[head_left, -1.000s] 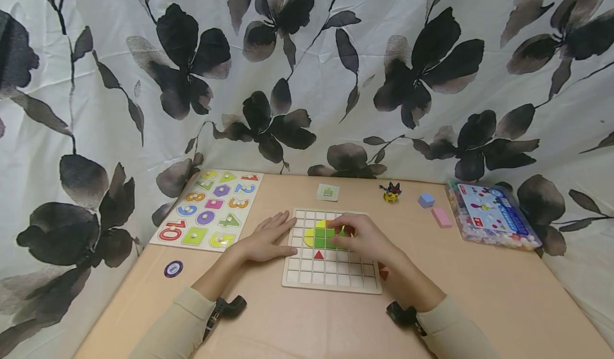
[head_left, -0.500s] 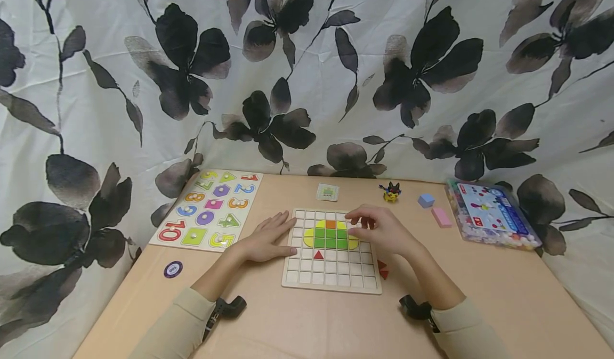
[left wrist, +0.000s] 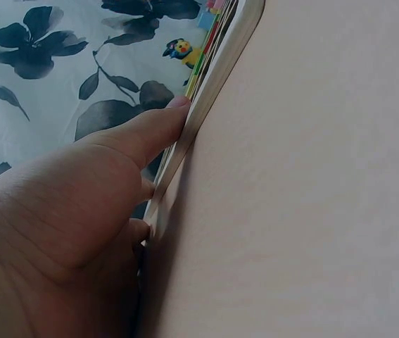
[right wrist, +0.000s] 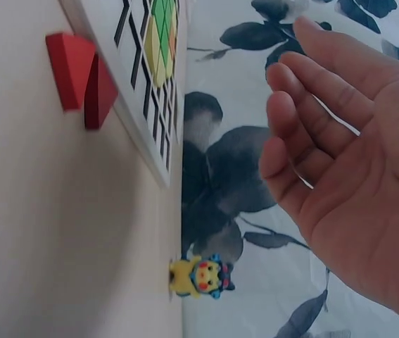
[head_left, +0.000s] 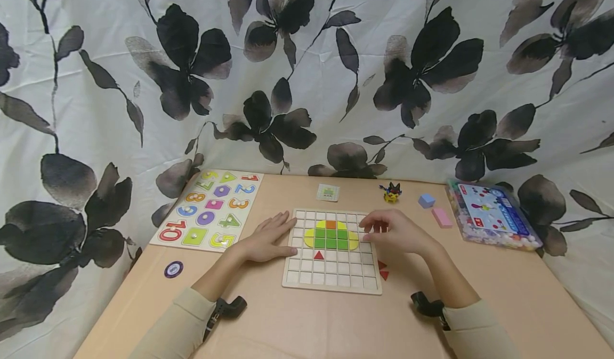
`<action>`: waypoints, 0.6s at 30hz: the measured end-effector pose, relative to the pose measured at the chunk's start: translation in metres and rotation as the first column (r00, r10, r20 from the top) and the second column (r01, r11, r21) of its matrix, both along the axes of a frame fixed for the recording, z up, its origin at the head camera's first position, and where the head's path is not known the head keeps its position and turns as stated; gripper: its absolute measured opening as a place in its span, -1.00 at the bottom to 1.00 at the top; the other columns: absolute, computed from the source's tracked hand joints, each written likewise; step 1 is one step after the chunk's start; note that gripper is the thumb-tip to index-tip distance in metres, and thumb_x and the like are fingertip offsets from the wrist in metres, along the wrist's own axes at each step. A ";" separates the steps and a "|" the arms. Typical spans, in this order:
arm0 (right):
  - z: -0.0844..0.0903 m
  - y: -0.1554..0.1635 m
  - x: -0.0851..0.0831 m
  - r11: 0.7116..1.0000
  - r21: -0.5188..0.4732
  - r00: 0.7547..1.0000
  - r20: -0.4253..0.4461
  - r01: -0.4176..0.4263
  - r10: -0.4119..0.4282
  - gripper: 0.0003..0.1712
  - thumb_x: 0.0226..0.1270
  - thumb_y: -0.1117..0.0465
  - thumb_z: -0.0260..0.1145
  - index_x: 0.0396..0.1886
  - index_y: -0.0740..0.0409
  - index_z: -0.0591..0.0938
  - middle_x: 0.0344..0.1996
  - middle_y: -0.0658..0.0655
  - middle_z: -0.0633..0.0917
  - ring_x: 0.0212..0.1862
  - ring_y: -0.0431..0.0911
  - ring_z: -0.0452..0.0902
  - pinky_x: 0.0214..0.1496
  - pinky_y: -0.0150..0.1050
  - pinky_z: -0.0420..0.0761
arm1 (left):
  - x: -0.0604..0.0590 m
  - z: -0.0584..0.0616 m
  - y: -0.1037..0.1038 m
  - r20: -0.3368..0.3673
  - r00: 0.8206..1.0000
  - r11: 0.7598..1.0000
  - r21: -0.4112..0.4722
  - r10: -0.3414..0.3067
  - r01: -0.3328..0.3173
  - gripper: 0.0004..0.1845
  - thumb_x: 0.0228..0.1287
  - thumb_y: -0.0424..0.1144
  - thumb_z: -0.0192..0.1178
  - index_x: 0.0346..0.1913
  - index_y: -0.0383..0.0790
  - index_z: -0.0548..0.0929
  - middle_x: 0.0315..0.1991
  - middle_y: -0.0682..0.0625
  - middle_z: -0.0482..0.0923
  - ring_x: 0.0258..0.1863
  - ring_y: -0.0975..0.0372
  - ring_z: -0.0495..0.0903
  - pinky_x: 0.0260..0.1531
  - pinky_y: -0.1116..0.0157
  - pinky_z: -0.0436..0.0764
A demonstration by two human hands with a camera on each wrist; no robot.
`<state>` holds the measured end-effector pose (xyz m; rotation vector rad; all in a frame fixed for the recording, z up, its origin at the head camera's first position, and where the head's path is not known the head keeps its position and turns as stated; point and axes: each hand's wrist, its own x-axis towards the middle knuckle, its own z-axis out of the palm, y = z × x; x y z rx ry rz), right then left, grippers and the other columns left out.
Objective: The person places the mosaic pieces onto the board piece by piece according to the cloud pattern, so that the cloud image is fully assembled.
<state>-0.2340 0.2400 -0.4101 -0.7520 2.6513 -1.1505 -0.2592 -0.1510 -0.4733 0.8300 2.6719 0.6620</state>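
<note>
A wooden grid board [head_left: 332, 284] lies at the table's middle, carrying a green, yellow and orange tile pattern [head_left: 331, 235] and one red triangle [head_left: 318, 255]. My left hand [head_left: 266, 239] lies flat with straight fingers against the board's left edge [left wrist: 206, 98]. My right hand [head_left: 390, 232] hovers above the board's right edge, fingers relaxed and empty [right wrist: 340, 155]. Two red triangle pieces [head_left: 382, 270] [right wrist: 79, 70] lie on the table just right of the board.
A number puzzle board [head_left: 211, 210] sits at the left and a purple disc [head_left: 173, 269] near the front left. Behind are a small card [head_left: 328, 192], a toy figure [head_left: 391, 192] [right wrist: 199, 276], a blue block [head_left: 426, 200], a pink block [head_left: 441, 217] and a bead box [head_left: 491, 215]. Floral cloth surrounds the table.
My right hand lifted off the tile pattern and drew back to the right, uncovering the orange and yellow tiles and the red pieces beside the board. The left hand stayed put.
</note>
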 end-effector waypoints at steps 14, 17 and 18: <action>-0.013 0.026 -0.003 0.997 0.029 0.989 0.137 -0.065 0.060 -0.70 0.32 0.21 0.52 0.00 0.18 0.74 -0.32 0.00 0.71 -0.19 -0.04 0.58 -0.13 -0.37 0.64 | -0.001 -0.001 0.001 0.002 1.000 1.000 -0.002 0.001 -0.001 0.02 0.37 0.41 0.15 0.70 0.00 0.04 0.73 -0.12 -0.25 0.72 0.02 -0.30 0.68 -0.06 -0.24; -0.017 0.032 -0.003 0.995 0.016 0.982 0.163 -0.103 0.099 -0.68 0.29 0.26 0.53 0.01 0.22 0.72 -0.32 0.05 0.73 -0.23 -0.07 0.59 -0.15 -0.37 0.66 | 0.000 0.000 0.001 0.005 1.000 1.000 0.000 0.001 -0.001 0.02 0.38 0.39 0.16 0.70 -0.01 0.04 0.73 -0.12 -0.25 0.72 0.02 -0.30 0.67 -0.06 -0.24; -0.018 0.034 -0.003 0.993 0.012 0.978 0.174 -0.115 0.111 -0.68 0.28 0.28 0.53 0.01 0.23 0.72 -0.31 0.08 0.74 -0.23 -0.08 0.60 -0.16 -0.37 0.66 | 0.000 0.000 0.001 0.004 1.000 1.000 0.004 0.000 0.000 0.01 0.38 0.38 0.16 0.70 -0.02 0.05 0.73 -0.13 -0.24 0.72 0.01 -0.30 0.67 -0.07 -0.24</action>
